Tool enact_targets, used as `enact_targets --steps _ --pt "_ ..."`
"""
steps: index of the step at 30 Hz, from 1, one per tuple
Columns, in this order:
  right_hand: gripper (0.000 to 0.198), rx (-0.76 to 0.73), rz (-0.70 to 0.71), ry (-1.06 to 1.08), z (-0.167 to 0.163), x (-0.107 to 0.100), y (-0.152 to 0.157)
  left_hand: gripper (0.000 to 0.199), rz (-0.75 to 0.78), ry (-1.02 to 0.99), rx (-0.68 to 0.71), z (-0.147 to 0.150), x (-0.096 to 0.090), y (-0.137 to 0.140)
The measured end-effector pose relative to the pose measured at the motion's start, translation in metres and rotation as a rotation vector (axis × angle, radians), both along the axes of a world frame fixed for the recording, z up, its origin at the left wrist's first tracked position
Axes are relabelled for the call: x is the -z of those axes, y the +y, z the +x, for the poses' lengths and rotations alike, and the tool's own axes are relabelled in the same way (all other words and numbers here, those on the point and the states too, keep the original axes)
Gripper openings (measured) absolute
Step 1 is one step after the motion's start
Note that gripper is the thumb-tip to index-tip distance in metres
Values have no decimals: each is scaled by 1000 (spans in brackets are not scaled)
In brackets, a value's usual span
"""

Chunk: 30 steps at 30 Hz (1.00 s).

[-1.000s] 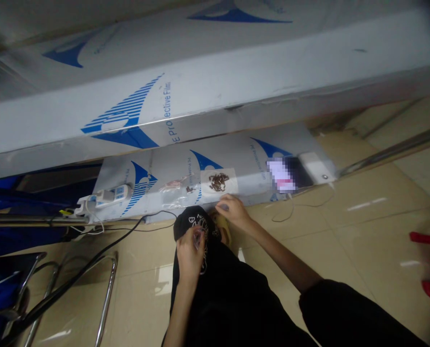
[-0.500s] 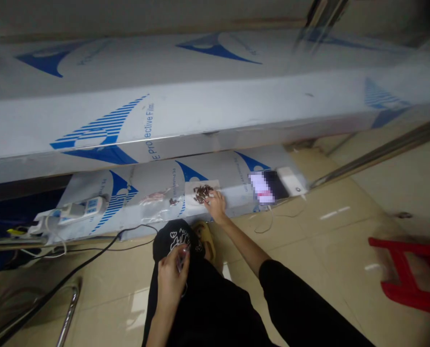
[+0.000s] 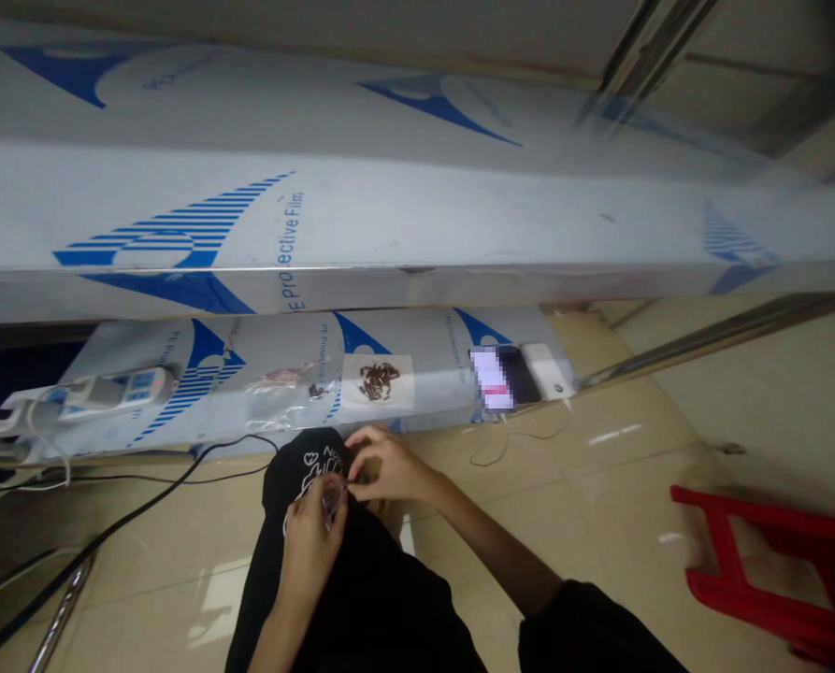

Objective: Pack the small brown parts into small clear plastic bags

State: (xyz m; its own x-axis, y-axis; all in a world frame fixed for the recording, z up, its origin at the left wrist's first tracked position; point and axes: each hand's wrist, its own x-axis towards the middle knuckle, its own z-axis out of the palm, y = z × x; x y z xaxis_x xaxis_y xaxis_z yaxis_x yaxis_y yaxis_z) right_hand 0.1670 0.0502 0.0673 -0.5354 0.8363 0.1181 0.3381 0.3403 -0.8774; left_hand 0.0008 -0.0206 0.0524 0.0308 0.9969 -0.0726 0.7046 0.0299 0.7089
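My left hand [image 3: 310,519] is closed around a small clear round plastic piece [image 3: 331,503], held just above my black-clothed lap. Close beside it, my right hand [image 3: 387,472] pinches with thumb and forefinger a tiny dark piece, too small to name, at the clear piece's right edge. Beyond the hands, a heap of small brown pieces [image 3: 379,381] lies on a white sheet [image 3: 404,397] on the low film-covered shelf [image 3: 435,374]. Left of the sheet is a clear plastic bag [image 3: 277,402] with a few more brown pieces by it.
A power strip [image 3: 119,394] with cables sits at the shelf's left end. On the right lie a phone [image 3: 519,374] and a white power bank [image 3: 547,372] with thin cords. A wide upper shelf [image 3: 417,215] overhangs behind. A red stool [image 3: 722,547] stands right.
My right hand has left the brown heap and come back to my left hand with a tiny piece. The view has shifted slightly; my left hand still holds the clear piece.
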Motion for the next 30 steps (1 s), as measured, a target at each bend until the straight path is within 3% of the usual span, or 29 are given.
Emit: enact_targets --steps 3,7,18,22,30 --pt "11 -27 11 -51 0 -6 -11 22 30 46 79 3 1 0" --pt "9 23 -2 -52 -4 2 -20 31 39 63 132 7 3 0" --pt "7 213 -223 150 -15 21 -42 26 57 24 110 8 9 -1" --pt "10 293 -179 124 -3 30 -21 21 49 -20 57 9 9 1" --pt "24 406 29 -415 13 63 54 17 70 -22 1 7 2 1"
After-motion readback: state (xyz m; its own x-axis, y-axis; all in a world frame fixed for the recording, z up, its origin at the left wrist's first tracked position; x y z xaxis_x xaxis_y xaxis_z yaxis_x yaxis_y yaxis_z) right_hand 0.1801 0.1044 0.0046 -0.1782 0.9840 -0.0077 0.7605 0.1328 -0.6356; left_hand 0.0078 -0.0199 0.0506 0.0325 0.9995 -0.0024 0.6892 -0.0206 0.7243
